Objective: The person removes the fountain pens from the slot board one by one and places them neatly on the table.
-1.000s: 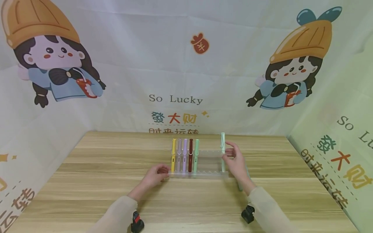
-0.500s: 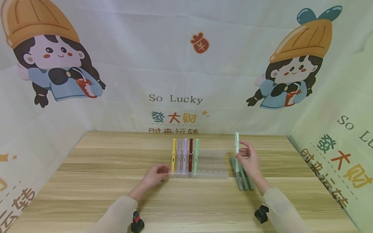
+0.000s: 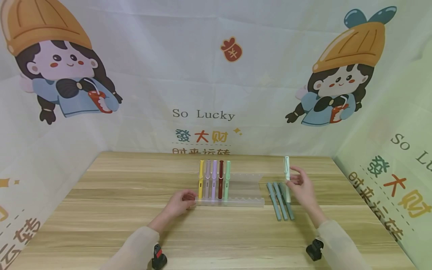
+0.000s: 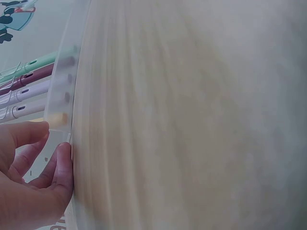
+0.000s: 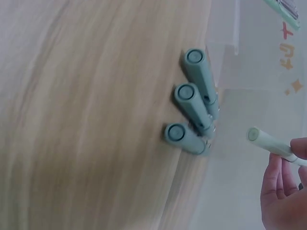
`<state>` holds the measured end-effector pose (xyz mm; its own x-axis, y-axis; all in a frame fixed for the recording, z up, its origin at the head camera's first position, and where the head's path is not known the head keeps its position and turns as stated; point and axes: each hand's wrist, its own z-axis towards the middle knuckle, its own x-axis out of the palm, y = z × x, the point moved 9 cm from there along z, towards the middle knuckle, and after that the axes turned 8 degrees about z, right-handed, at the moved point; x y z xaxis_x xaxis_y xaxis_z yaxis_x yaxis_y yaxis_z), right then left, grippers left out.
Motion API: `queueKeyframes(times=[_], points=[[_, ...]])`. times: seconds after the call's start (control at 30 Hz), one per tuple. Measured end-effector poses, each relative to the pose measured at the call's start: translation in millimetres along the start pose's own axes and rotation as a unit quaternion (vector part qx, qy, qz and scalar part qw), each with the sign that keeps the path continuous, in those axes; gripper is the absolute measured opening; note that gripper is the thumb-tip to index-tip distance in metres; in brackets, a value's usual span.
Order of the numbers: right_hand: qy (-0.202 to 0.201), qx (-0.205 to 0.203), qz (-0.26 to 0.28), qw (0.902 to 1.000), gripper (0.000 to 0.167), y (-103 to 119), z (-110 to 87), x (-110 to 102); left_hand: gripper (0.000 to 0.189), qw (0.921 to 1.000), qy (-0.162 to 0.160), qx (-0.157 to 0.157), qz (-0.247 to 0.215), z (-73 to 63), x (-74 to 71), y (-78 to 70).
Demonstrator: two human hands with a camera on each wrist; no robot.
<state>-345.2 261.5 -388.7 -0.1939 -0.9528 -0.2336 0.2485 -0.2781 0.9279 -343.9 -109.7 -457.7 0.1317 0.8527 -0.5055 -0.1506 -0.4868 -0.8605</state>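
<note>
My right hand (image 3: 302, 190) pinches a pale mint pen (image 3: 287, 167), held upright with its clip end up. In the right wrist view, the lower end of that pale pen (image 5: 266, 140) points away from the fingers, apart from the table. My left hand (image 3: 180, 201) holds the left end of a clear pen rack (image 3: 245, 203); its fingertips meet the corner in the left wrist view. Standing in the rack's left half are a yellow pen (image 3: 201, 180), a grey-purple pen (image 3: 207, 180), a lilac pen (image 3: 214, 180), a dark red pen (image 3: 221, 180) and a green pen (image 3: 227, 180).
Several teal-grey pens (image 3: 278, 202) lie side by side on the wooden table (image 3: 216, 236), right of the rack and below the pale pen. A printed cloth (image 3: 148, 93) hangs behind and around the table.
My right hand has carried the pale mint pen rightward, away from the rack's right end to above the teal-grey pens, which now show fully. The left hand and rack have stayed still.
</note>
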Motion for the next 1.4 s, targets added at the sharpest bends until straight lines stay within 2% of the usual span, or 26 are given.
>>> queueKeyframes(times=[0.33, 0.47, 0.63, 1.07, 1.23, 1.4], points=[[0.043, 0.039, -0.075, 0.9955, 0.044, -17.6, -7.5, -13.5, 0.017, 1.0000, 0.000, 0.001, 0.003, 0.9, 0.3, 1.0], [0.072, 0.051, -0.094, 0.9916, 0.044, -25.0, -10.9, -15.2, 0.018, 1.0000, -0.001, 0.000, 0.004, 0.4, 0.1, 0.8], [0.087, 0.055, -0.113, 0.9883, 0.043, -30.8, -13.1, -16.2, 0.018, 1.0000, -0.003, -0.004, 0.002, -1.6, -1.0, -1.8], [0.118, 0.083, -0.126, 0.9815, 0.042, -50.2, -16.0, -10.1, 0.018, 0.9999, -0.004, -0.008, 0.006, -1.0, -0.3, 0.1], [0.119, 0.099, -0.127, 0.9797, 0.041, -56.5, -17.6, -10.7, 0.018, 1.0000, -0.004, -0.006, 0.006, -0.5, -0.1, 0.3], [0.116, 0.097, -0.135, 0.9792, 0.039, -56.5, -17.6, -10.5, 0.018, 1.0000, -0.004, -0.004, 0.001, -1.5, -1.0, -2.0]])
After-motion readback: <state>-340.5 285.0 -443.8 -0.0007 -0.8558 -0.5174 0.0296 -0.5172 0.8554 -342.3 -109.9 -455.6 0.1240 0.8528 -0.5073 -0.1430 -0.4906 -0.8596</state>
